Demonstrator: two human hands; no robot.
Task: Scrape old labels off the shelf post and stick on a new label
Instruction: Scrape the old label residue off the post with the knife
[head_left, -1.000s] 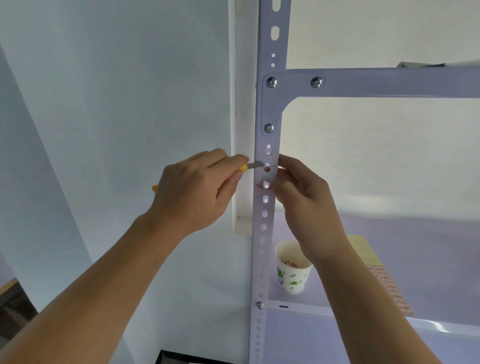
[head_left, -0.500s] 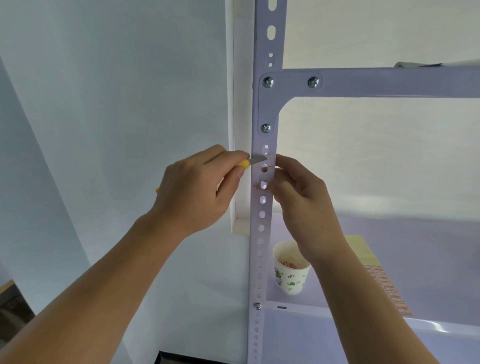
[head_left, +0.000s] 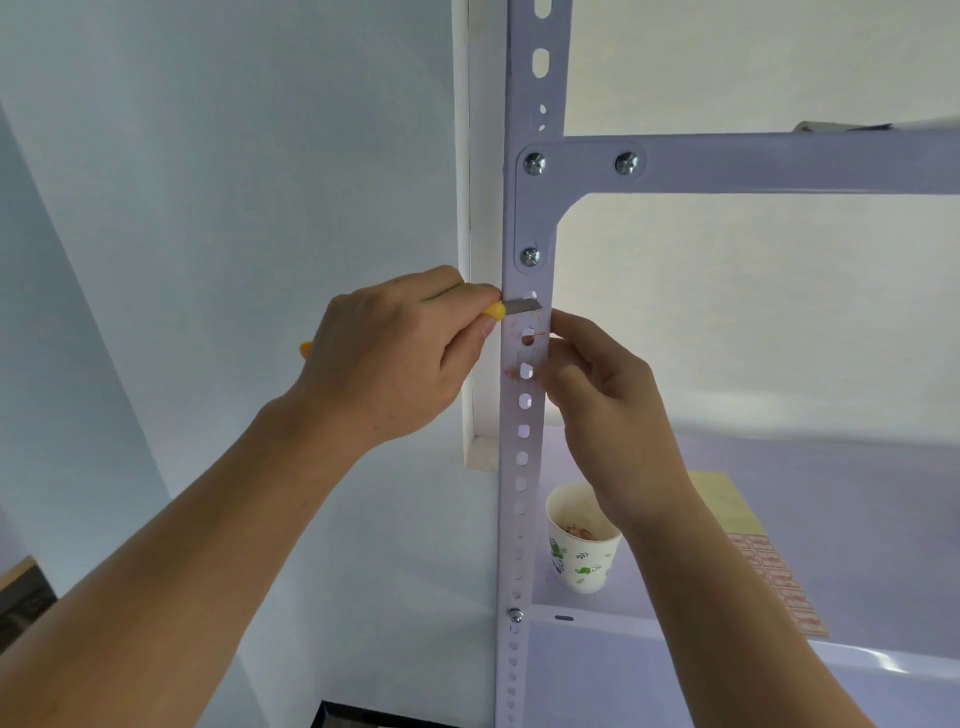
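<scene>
A pale perforated shelf post (head_left: 519, 467) runs top to bottom through the middle of the view. My left hand (head_left: 395, 358) grips a yellow-handled scraper knife (head_left: 511, 308), whose metal blade lies flat across the post just above a hole. Reddish label residue (head_left: 537, 335) clings to the post below the blade. My right hand (head_left: 597, 395) holds the post's right edge, fingers curled round it beside the residue.
A patterned paper cup (head_left: 582, 556) with label scraps inside stands on the lower shelf (head_left: 727, 644) behind the post. A sheet of new labels (head_left: 769, 566) lies to its right. An upper shelf rail (head_left: 779, 163) crosses above. A wall fills the left.
The blade has slid a little higher up the post, above the residue. My right hand has kept its hold on the post edge.
</scene>
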